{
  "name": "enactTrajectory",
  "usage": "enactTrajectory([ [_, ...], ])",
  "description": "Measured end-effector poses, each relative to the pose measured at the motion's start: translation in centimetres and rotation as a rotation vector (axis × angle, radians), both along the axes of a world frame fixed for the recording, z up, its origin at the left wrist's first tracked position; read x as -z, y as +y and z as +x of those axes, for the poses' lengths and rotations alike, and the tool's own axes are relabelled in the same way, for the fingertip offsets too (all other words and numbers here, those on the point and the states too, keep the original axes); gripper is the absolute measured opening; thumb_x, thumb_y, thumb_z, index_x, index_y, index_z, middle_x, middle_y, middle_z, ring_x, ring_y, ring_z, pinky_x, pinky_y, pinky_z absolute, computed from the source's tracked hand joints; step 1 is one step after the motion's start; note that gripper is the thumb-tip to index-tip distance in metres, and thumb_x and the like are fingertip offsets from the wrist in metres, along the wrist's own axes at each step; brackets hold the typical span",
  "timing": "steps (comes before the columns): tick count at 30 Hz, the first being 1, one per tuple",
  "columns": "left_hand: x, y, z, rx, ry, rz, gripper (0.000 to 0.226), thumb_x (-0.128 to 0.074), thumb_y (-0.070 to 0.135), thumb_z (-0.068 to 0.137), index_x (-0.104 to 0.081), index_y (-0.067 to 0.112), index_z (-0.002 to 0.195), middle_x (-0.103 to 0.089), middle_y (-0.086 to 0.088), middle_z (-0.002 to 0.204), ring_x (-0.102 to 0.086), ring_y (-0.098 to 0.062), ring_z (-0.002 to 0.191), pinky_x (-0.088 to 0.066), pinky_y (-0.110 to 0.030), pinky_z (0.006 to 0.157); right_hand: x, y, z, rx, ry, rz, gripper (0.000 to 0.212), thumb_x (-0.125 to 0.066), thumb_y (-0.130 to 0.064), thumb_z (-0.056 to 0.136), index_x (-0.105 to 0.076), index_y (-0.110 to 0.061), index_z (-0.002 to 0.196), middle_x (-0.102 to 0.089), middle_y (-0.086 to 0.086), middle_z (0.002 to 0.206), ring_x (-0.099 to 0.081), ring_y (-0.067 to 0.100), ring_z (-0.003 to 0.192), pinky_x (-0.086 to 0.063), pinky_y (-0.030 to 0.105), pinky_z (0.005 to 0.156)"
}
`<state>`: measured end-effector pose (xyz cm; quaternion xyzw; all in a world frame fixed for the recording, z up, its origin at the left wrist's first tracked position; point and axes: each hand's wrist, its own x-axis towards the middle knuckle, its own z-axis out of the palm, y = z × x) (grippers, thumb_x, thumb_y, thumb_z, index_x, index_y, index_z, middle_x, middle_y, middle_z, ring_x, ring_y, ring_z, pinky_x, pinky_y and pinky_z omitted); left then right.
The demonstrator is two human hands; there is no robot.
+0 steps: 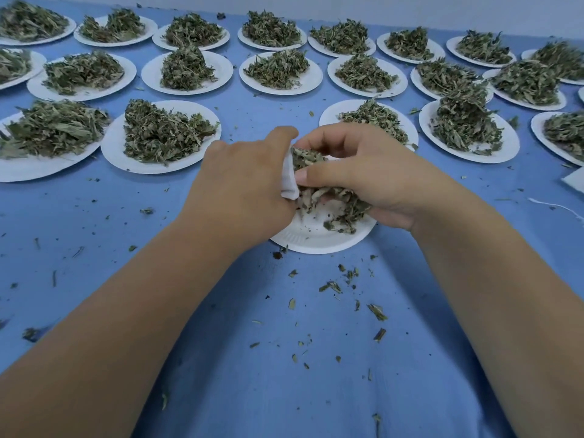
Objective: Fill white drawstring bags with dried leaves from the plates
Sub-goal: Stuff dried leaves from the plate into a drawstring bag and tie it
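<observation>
My left hand [243, 188] grips a white drawstring bag [289, 181]; only a small part of its cloth shows between the two hands. My right hand [363, 172] holds a clump of dried leaves [319, 188] at the bag's mouth, fingers curled over the top and thumb pressing from the front. Both hands hover over a white paper plate [316, 237] in the middle of the blue cloth. A few loose leaves hang down from my right hand toward the plate.
Several white paper plates heaped with dried leaves [161, 134] stand in rows across the far half of the blue tablecloth [284, 358]. Leaf crumbs lie scattered near me. A white cloth corner [573, 181] and a loose string [556, 208] lie at the right edge.
</observation>
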<state>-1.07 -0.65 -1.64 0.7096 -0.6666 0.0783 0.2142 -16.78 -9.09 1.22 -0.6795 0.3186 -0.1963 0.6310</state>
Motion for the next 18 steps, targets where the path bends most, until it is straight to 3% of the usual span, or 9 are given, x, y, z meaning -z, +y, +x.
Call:
enactTrajectory([
  [4,-0.09,0.08,0.0,-0.008,0.027,-0.037,0.055,-0.06,0.01,0.072,-0.056,0.012,0.126,-0.035,0.012,0.062,-0.039,-0.029,0.064,-0.027,-0.034,0.065,0.25,0.07,0.0,0.028,-0.062,-0.04,0.023,-0.072,0.005,0.088,-0.076,-0.014,0.1,-0.072,0.017,0.089,-0.069,0.02,0.08,-0.058,0.031,0.072],
  [8,-0.19,0.02,-0.32,0.001,0.043,-0.035,0.054,-0.063,0.015,0.073,-0.057,0.014,0.127,-0.044,0.008,0.071,-0.056,-0.037,0.072,-0.032,-0.034,0.066,0.65,0.12,0.08,0.062,0.038,-0.207,0.018,-0.081,-0.006,0.083,-0.071,-0.013,0.097,-0.068,0.004,0.072,-0.06,0.017,0.061,-0.049,0.031,0.056],
  [13,-0.17,-0.17,-0.66,0.025,0.002,-0.014,0.04,-0.063,0.013,0.073,-0.055,0.014,0.112,-0.034,0.011,0.062,-0.044,-0.03,0.064,-0.03,-0.035,0.062,0.79,0.48,0.52,0.098,0.103,-0.402,0.015,-0.078,-0.003,0.075,-0.075,-0.015,0.084,-0.07,0.013,0.078,-0.056,0.013,0.065,-0.047,0.029,0.061],
  [18,-0.35,-0.15,-0.88,0.069,0.037,-0.087,0.05,-0.067,0.012,0.074,-0.056,0.013,0.123,-0.062,-0.001,0.076,-0.058,-0.036,0.07,-0.036,-0.035,0.063,0.6,0.83,0.48,0.06,0.023,-0.265,0.011,-0.071,0.002,0.079,-0.078,-0.006,0.079,-0.062,0.007,0.066,-0.05,0.013,0.056,-0.041,0.026,0.055],
])
